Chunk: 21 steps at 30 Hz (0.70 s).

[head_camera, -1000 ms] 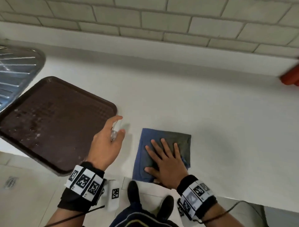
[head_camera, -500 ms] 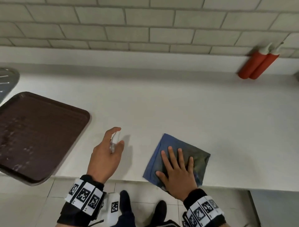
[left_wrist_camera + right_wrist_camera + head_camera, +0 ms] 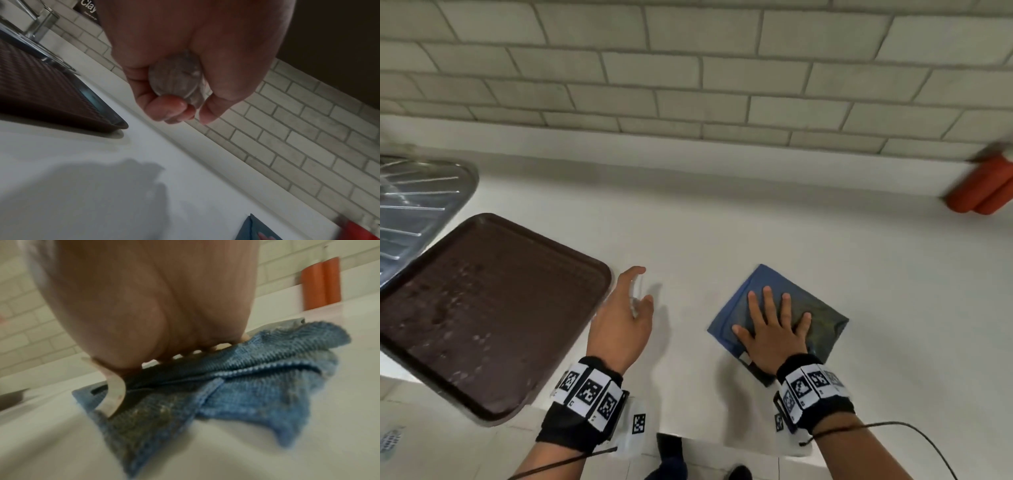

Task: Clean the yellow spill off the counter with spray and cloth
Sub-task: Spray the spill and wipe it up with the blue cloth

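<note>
A folded blue cloth (image 3: 818, 320), stained yellow-green on its right part, lies on the white counter (image 3: 722, 233). My right hand (image 3: 774, 325) presses flat on it with fingers spread; the wrist view shows the palm on the stained cloth (image 3: 246, 386). My left hand (image 3: 623, 311) hovers above the counter to the cloth's left and grips a small clear spray bottle (image 3: 636, 298), its round base (image 3: 176, 78) showing between curled fingers (image 3: 164, 107). No yellow spill shows on the bare counter.
A brown tray (image 3: 482, 308) lies left of my left hand, overhanging the counter's front edge. A steel sink drainboard (image 3: 414, 202) sits at far left. Two orange-red bottles (image 3: 983, 188) stand by the tiled wall at right.
My right hand has slid the cloth rightward and a little farther from the front edge over the second. My left hand keeps holding the spray bottle near the tray.
</note>
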Each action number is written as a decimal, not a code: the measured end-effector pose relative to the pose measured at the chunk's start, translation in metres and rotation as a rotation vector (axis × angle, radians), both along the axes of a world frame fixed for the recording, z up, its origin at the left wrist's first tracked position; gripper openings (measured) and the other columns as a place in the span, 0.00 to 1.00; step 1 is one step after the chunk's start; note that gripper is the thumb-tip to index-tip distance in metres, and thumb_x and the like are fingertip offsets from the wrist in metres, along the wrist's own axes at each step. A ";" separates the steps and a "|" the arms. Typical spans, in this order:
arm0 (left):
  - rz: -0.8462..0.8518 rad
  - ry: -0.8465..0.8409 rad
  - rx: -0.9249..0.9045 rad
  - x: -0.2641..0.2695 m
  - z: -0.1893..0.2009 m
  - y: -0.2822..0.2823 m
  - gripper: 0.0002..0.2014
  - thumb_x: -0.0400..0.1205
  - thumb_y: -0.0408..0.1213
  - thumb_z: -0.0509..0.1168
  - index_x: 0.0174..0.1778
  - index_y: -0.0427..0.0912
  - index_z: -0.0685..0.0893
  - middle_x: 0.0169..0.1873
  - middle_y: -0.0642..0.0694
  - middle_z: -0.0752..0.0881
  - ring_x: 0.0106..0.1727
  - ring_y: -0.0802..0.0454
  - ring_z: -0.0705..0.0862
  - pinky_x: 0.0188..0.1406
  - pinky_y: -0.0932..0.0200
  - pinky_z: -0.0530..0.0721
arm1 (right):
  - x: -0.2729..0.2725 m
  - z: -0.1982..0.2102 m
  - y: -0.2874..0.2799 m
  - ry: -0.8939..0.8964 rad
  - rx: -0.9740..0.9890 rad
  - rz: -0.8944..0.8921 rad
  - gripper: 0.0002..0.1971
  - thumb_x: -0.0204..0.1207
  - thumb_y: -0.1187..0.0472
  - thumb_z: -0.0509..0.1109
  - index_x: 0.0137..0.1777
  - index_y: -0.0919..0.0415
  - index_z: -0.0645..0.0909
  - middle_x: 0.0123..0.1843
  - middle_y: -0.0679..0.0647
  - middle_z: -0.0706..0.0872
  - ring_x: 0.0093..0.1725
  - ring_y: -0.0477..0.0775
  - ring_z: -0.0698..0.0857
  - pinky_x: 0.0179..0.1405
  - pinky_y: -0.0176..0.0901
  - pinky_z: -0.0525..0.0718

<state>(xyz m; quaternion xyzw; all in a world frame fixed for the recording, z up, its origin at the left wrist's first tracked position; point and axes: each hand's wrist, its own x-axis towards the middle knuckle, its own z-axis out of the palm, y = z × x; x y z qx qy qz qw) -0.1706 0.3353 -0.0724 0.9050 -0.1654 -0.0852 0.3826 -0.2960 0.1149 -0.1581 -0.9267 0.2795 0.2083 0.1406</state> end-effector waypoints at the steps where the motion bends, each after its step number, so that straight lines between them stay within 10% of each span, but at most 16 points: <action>1: 0.017 0.003 0.006 0.012 -0.001 0.001 0.23 0.86 0.39 0.63 0.77 0.60 0.70 0.37 0.51 0.83 0.37 0.52 0.81 0.43 0.54 0.75 | 0.010 0.001 0.010 0.000 0.002 0.039 0.40 0.76 0.28 0.31 0.84 0.46 0.29 0.85 0.52 0.28 0.83 0.67 0.30 0.74 0.82 0.38; 7: 0.003 -0.039 0.002 0.074 -0.010 0.022 0.20 0.87 0.39 0.63 0.74 0.58 0.73 0.29 0.49 0.83 0.31 0.53 0.83 0.33 0.54 0.76 | 0.028 -0.012 0.071 -0.032 -0.070 0.317 0.35 0.80 0.32 0.47 0.80 0.50 0.69 0.82 0.55 0.70 0.78 0.68 0.65 0.65 0.79 0.58; 10: 0.029 -0.028 -0.014 0.098 -0.013 0.029 0.19 0.86 0.40 0.63 0.73 0.58 0.74 0.32 0.49 0.85 0.35 0.57 0.84 0.40 0.52 0.78 | 0.067 -0.003 0.058 -0.057 -0.058 0.343 0.36 0.80 0.29 0.41 0.83 0.46 0.62 0.85 0.52 0.62 0.81 0.67 0.62 0.69 0.75 0.54; 14: 0.019 -0.067 -0.052 0.126 -0.015 0.021 0.19 0.86 0.40 0.63 0.73 0.57 0.75 0.33 0.49 0.84 0.34 0.51 0.82 0.41 0.51 0.81 | 0.153 0.002 0.037 -0.048 0.047 0.301 0.37 0.80 0.29 0.41 0.84 0.40 0.33 0.84 0.45 0.27 0.83 0.62 0.29 0.75 0.77 0.32; 21: -0.044 -0.114 0.020 0.167 -0.018 -0.017 0.14 0.88 0.41 0.60 0.71 0.52 0.74 0.30 0.53 0.78 0.35 0.42 0.79 0.39 0.51 0.78 | 0.235 0.003 0.041 -0.035 0.030 0.258 0.37 0.81 0.31 0.44 0.84 0.42 0.33 0.85 0.47 0.28 0.83 0.63 0.28 0.75 0.78 0.33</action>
